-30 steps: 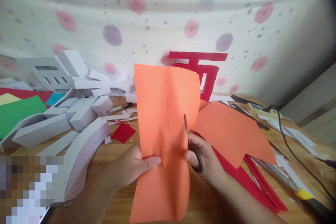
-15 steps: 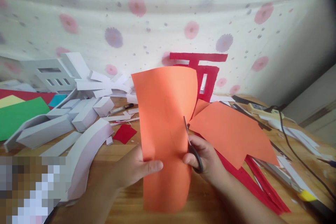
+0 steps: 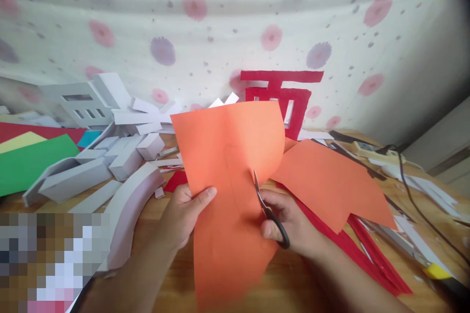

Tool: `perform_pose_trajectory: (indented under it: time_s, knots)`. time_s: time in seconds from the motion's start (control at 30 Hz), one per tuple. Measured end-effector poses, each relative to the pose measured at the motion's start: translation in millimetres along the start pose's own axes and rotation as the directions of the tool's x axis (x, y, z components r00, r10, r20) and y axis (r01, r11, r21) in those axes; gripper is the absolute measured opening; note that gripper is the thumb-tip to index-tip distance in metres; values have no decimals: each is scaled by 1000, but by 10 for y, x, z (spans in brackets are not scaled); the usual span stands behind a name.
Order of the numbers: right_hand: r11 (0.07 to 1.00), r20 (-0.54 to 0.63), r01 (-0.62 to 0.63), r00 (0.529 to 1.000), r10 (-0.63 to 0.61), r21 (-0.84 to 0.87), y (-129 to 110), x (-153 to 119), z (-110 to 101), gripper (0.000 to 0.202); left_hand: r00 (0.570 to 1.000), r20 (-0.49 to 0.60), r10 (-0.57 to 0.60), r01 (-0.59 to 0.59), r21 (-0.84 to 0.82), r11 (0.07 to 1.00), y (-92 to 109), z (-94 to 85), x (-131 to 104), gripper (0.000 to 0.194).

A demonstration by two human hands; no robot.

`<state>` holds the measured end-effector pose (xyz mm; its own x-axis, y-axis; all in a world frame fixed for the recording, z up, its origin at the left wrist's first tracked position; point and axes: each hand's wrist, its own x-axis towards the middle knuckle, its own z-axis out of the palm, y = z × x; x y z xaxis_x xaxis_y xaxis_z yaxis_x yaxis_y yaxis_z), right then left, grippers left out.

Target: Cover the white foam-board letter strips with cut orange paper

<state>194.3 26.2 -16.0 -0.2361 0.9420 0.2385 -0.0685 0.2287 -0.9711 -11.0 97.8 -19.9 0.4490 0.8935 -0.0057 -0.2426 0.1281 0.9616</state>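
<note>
An orange sheet of paper (image 3: 220,171) is held upright before me, its right side curling. My left hand (image 3: 187,215) grips its left edge, thumb on the front face and the other fingers mostly hidden behind. In my right hand (image 3: 290,220) are black-handled scissors (image 3: 273,220), with a blade up against the sheet at its right part. A faint outline is drawn on the paper left of the blade. My thumb and fingers are around the handles. Right of the hand lies another orange sheet (image 3: 330,181) with a notched edge.
White foam-board shapes (image 3: 88,176) crowd the left, beside green paper (image 3: 36,164). A red cut-out character (image 3: 301,107) leans on the wall behind. Red strips (image 3: 382,259), a yellow-and-black tool (image 3: 438,271), a power strip (image 3: 370,149) and its cable (image 3: 411,200) lie right.
The orange sheet has turned and its top edge tilted, with its lower part swinging out. My left hand has moved up and left along the edge; the scissors sit further in from the right edge.
</note>
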Motion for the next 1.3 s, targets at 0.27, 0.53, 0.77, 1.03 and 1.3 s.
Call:
perform_pose_trajectory:
  time_s: [0.27,0.53,0.77,1.03,1.3]
  knots:
    - [991,32,4,999,-8,133,-21,0,30,55,999,45,-19,10,188,982,37,54,-55,39]
    - [978,2,23,1000,-24,209,19,-19,41,47,996,58,75,-89,305,948,47,97,-75,38]
    - [990,-48,56,998,-50,132,66,-10,34,45,992,67,110,-127,372,919,-2,60,-53,37]
    - [989,-76,65,996,-54,137,63,11,74,45,987,81,139,-159,364,918,79,145,-55,38]
    - [974,-71,82,995,-68,211,99,19,78,39,990,64,126,-140,308,941,-69,67,-44,38]
